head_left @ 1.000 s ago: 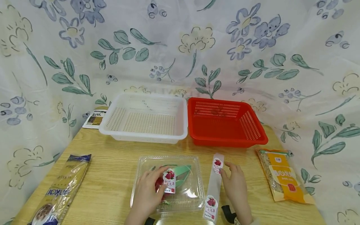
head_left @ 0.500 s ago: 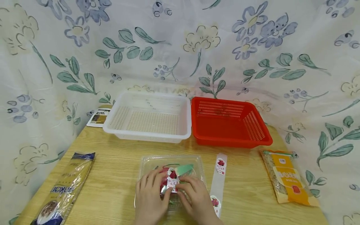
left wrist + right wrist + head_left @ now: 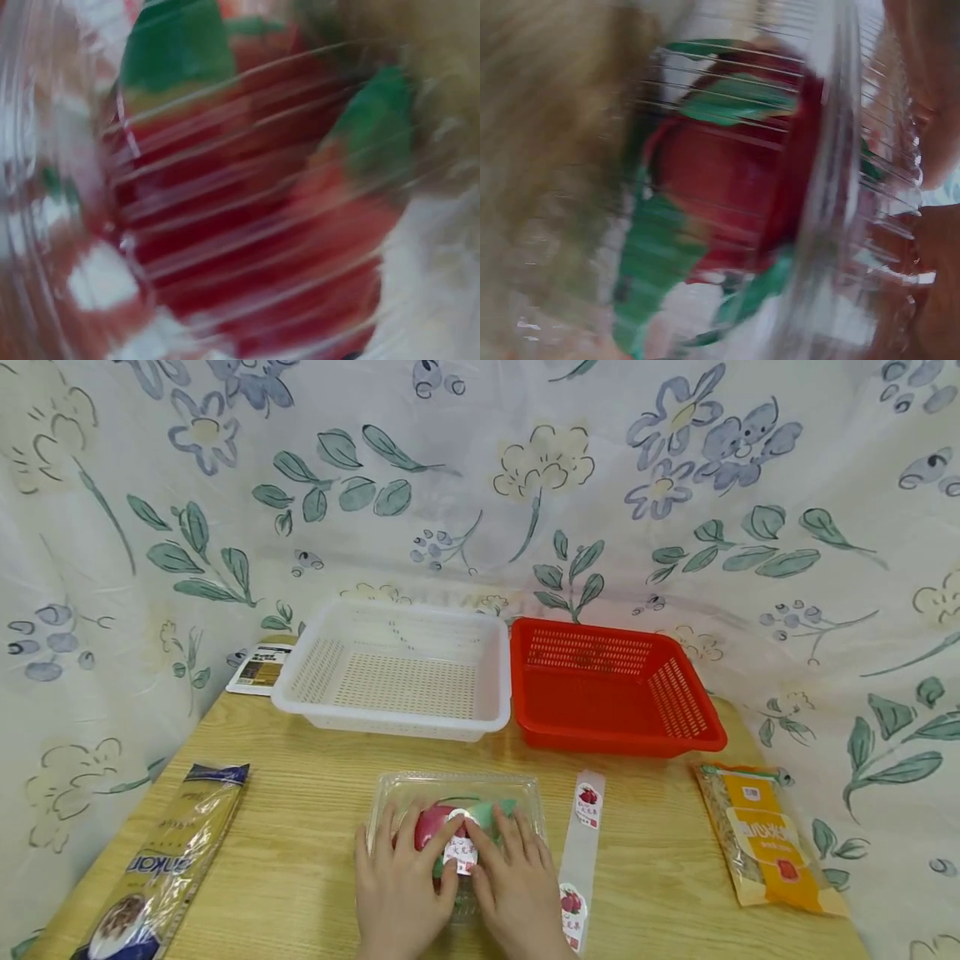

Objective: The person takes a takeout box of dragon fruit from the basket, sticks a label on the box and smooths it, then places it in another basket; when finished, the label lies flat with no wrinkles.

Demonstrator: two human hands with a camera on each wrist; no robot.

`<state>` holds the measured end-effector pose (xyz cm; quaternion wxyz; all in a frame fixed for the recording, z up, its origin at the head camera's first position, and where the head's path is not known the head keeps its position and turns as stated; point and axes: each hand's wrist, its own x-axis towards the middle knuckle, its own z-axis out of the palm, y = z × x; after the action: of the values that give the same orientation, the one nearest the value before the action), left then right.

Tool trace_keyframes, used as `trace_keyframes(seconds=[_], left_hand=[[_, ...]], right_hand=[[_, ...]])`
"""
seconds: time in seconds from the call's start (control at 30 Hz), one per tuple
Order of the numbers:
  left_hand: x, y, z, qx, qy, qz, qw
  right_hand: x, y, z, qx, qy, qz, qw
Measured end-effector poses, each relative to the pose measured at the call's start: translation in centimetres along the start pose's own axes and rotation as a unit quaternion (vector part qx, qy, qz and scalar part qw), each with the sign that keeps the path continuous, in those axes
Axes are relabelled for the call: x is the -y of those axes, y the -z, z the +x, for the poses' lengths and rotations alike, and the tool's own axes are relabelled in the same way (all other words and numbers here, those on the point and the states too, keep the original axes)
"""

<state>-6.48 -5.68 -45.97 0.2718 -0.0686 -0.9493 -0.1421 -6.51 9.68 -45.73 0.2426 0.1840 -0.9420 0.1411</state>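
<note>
A clear plastic clamshell box [image 3: 456, 780] sits at the front of the table, a red dragon fruit [image 3: 431, 827] with green scales inside it. On its lid lies a white dragon fruit sticker [image 3: 460, 853]. My left hand [image 3: 405, 885] rests on the lid's left part, fingers spread, and my right hand [image 3: 517, 881] lies on the right part. Index fingers and thumbs of both hands press around the sticker. Through the ribbed plastic, the left wrist view shows the dragon fruit [image 3: 247, 225] blurred; the right wrist view shows the dragon fruit [image 3: 720, 172] too.
Right of the box lies a backing strip [image 3: 579, 852] with more stickers. Behind stand a white basket [image 3: 397, 727] and a red basket [image 3: 615, 742]. A gold packet [image 3: 168, 860] lies left, a yellow grain bag [image 3: 768, 835] right, and a white-edged pack [image 3: 258, 670] at the back left.
My right hand has moved left from the sticker strip onto the box lid, beside my left hand. The fingers of both hands have since spread flatter over the lid around the sticker.
</note>
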Motion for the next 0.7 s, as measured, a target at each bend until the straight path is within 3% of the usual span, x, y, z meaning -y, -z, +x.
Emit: trace_keyframes(seconds=[0.13, 0.23, 0.37, 0.53, 0.7], left_hand=[[-0.3, 0.5, 0.5, 0.058, 0.051, 0.008, 0.9969], [-0.3, 1.1, 0.7, 0.111, 0.101, 0.0, 0.9887], [0.9, 1.8, 0.8, 0.152, 0.145, -0.066, 0.9755], [3.7, 1.4, -0.2, 0.15, 0.134, -0.209, 0.957], [5.6, 0.8, -1.8, 0.144, 0.103, -0.351, 0.9197]], right_hand=[[0.6, 0.2, 0.5, 0.074, -0.085, -0.006, 0.9936], [0.5, 0.3, 0.8, 0.109, -0.142, 0.009, 0.9838], [-0.6, 0.5, 0.6, 0.134, -0.21, 0.101, 0.9632], [-2.7, 0.3, -0.5, 0.135, -0.235, 0.26, 0.9268], [-4.4, -0.1, -1.9, 0.112, -0.217, 0.359, 0.901]])
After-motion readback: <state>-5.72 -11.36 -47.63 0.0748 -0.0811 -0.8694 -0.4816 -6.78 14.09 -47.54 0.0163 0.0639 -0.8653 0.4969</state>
